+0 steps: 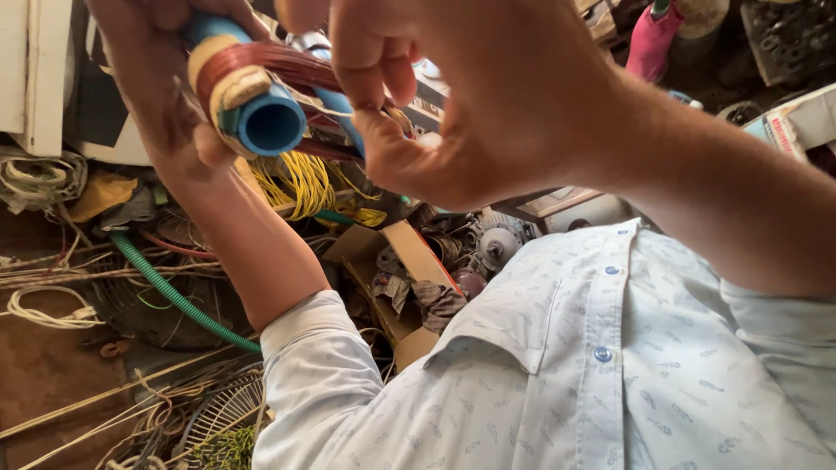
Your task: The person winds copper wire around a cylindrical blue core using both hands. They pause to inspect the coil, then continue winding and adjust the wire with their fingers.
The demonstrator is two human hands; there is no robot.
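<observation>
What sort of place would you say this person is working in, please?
Probably an electrical repair workshop: copper winding wire on a blue tube, a motor beside a cardboard box, and yellow wire bundles.

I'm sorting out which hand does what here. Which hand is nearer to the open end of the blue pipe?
Left. The left hand wraps the blue pipe just behind its open end. The right hand is farther along, pinching the copper wire coil.
</observation>
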